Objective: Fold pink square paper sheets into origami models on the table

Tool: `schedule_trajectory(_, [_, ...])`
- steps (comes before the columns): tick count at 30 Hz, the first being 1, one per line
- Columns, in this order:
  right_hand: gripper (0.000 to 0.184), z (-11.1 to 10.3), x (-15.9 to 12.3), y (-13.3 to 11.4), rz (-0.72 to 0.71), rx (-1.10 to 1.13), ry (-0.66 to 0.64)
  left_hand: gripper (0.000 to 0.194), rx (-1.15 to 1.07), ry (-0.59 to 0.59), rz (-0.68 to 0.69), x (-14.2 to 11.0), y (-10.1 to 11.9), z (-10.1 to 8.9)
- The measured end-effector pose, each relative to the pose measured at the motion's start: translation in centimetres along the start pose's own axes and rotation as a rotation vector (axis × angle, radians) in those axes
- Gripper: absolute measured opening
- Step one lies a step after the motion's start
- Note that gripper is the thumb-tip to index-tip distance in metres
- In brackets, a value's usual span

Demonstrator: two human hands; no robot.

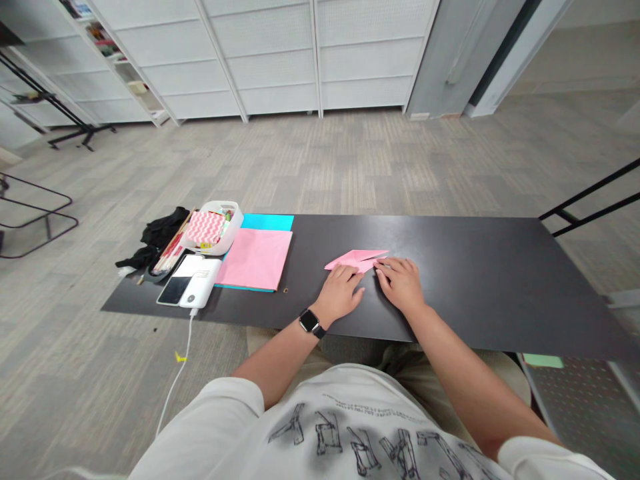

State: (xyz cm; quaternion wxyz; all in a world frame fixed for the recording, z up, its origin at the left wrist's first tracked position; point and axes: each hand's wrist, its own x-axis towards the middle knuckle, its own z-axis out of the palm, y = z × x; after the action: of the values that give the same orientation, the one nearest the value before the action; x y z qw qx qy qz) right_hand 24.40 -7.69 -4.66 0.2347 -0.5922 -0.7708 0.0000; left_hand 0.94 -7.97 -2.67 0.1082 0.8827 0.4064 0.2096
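A folded piece of pink paper (pixel 356 256) with pointed ends lies on the dark table in front of me, a narrow slit showing between its layers. My left hand (pixel 340 291) rests on its lower left part, the fingers laid over the paper and the thumb held apart. At the paper's right side, my right hand (pixel 401 281) has its bent fingers together on the edge, pinching it. The underside of the right fingertips is hidden. A black watch (pixel 309 321) is on my left wrist.
Left on the table (pixel 480 287) lie pink sheets (pixel 257 259) over blue sheets (pixel 270 222). Beside them are a white basket (pixel 231 235), a phone (pixel 175 290), a white power bank (pixel 201 283) with a cable (pixel 180 380), and a black cloth (pixel 164 227). A small ring (pixel 285 290) lies nearby.
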Motion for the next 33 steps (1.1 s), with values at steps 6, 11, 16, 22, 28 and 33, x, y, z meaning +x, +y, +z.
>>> schedule_trajectory(6, [0.039, 0.28, 0.01, 0.14, 0.155, -0.036, 0.046, 0.037, -0.003, -0.003, -0.003, -0.06, 0.0, 0.07])
schedule_trajectory(11, [0.042, 0.28, 0.09, -0.13, 0.218, -0.083, 0.053, 0.039, 0.005, -0.014, -0.002, 0.0, 0.17, -0.24])
schedule_trajectory(16, [0.042, 0.5, 0.08, -0.27, 0.255, -0.112, 0.09, 0.041, 0.017, -0.023, -0.001, 0.0, 0.32, -0.55])
schedule_trajectory(22, [0.037, 0.18, 0.08, 0.34, 0.152, 0.025, 0.167, 0.045, 0.085, -0.044, 0.006, 0.25, 0.46, -0.37])
schedule_trajectory(28, [0.035, -0.17, 0.3, 0.14, -0.184, 0.204, 0.012, 0.052, 0.164, -0.069, 0.038, 0.44, 0.56, -0.06])
schedule_trajectory(33, [0.035, 0.16, 0.27, -0.01, -0.205, 0.158, -0.046, 0.049, 0.173, -0.043, 0.038, 0.13, 0.47, 0.18])
